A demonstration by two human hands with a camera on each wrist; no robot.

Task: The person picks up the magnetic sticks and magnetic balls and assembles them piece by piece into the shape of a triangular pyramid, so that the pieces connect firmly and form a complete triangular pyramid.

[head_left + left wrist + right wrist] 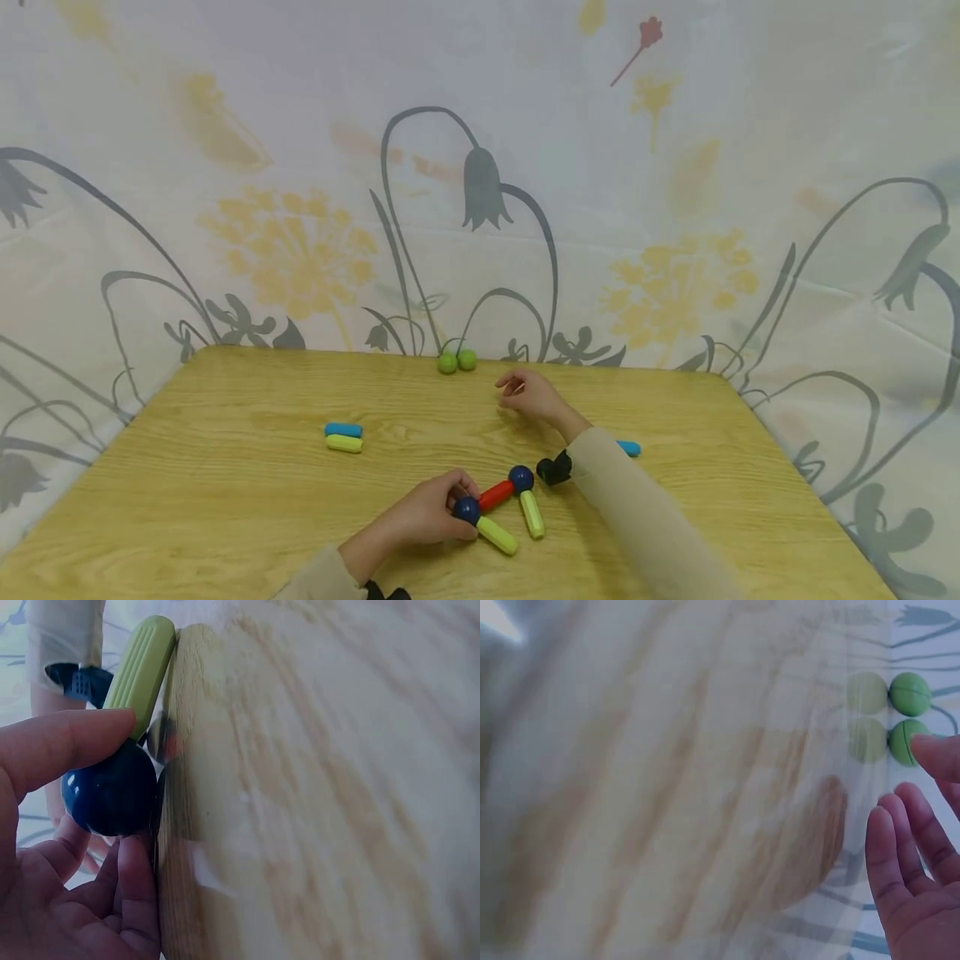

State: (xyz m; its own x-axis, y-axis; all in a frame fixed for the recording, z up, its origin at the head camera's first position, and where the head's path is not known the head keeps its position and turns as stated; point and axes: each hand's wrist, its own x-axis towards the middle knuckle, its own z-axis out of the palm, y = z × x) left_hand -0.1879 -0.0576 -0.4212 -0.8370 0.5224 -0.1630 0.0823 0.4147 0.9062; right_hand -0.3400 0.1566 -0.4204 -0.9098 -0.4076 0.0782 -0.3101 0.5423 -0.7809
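Observation:
On the wooden table my left hand [423, 512] pinches a dark blue ball [467, 509] between thumb and fingers. From this ball extend a red rod [496, 496] and a yellow-green rod [142, 675]. The red rod's other end meets a second blue ball [521, 477], from which another yellow-green rod [532, 513] points toward me. My right hand [534, 396] reaches over the far part of the table with bent, spread fingers and nothing in them. Nearest to it, two green balls [910, 694] sit side by side at the back edge.
Left of centre, a blue rod [343, 430] lies against a yellow-green rod [344, 444]. Another blue rod [628, 448] shows past the right sleeve, partly hidden by it. A flower-patterned cloth [315, 125] hangs behind the table's back edge [645, 368].

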